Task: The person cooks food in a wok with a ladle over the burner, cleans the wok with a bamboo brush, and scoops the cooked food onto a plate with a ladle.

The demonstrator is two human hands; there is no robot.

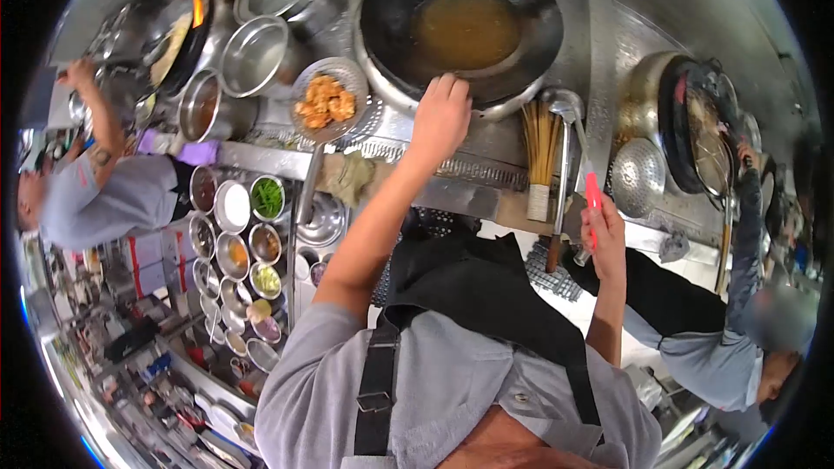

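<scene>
My left hand (443, 117) is over the near rim of a large black wok (382, 22), its fingers bent and close together. Their tips are turned away, so I cannot tell whether they grip the rim or something small. Brown liquid (469, 28) lies in the wok. My right hand (605, 233) is closed around the red handle of a long tool (593, 194) with a thin metal shaft pointing up toward the stove; its far end is hard to make out. Beside it, a ladle (566, 106) and a bamboo brush (540, 156) rest against the stove edge.
Fried pieces (323, 102) sit in a perforated strainer (358, 78) left of the wok. Metal pots (256, 56) and ingredient bowls (233, 208) stand further left, near a flame (195, 2). Co-workers are on both sides; the right one (738, 200) is at another wok (673, 122).
</scene>
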